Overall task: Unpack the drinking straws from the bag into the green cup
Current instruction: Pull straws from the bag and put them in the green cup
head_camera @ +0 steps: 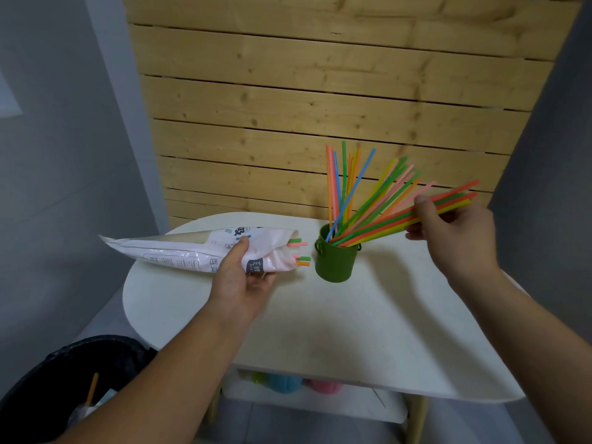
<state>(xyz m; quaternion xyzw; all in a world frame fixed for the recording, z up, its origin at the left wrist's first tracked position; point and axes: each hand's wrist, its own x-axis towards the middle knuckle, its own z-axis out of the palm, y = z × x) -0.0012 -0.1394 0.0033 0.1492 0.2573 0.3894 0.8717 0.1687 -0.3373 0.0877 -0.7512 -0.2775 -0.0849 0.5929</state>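
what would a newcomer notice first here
The fan of bright straws standing in the green cup at mid-table, with the right hand holding a bundle whose ends sit in it. To its left, the left hand grips the white bag, straw tips poking from its open end.

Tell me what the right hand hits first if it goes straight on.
Probably the straws leaning in the green cup: the right hand, its grip on a straw bundle whose tips are already in the cup, points left toward them. Depth is unclear.
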